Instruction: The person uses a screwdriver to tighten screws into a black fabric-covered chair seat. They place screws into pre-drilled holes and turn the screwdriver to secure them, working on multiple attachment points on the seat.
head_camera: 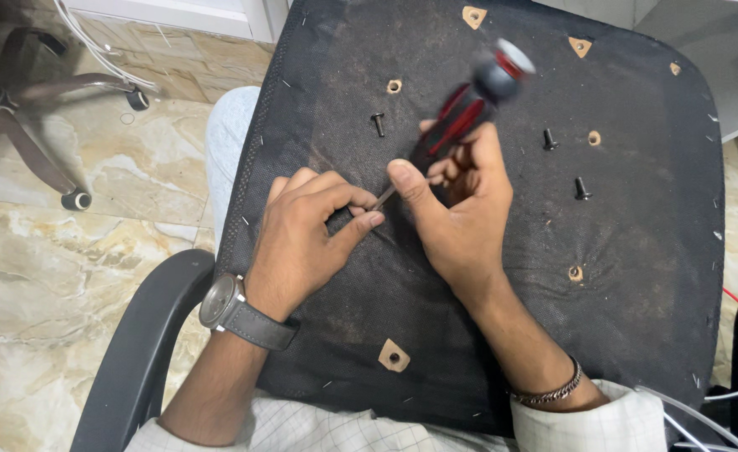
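A person sits with an upturned chair seat (637,251) across the lap, its black fabric underside facing up. The right hand (461,209) is wrapped around a red-and-black screwdriver (469,105), handle tilted up and away to the far right, blurred. Its metal shaft (385,197) slants down to the left, and the tip sits near the middle of the seat. The left hand (306,234) is curled, thumb and forefinger pinched at that tip; whatever lies between them is hidden. A watch (222,301) is on the left wrist, a chain bracelet (553,391) on the right.

Three dark bolts stand loose on the fabric: one (378,124) just far-left of the hands, two (550,139) (582,189) to the right. Bare holes (394,85) dot the seat. A black armrest (138,343) curves at the near left, and a chair base (25,125) rests on the marble floor (42,276) far left.
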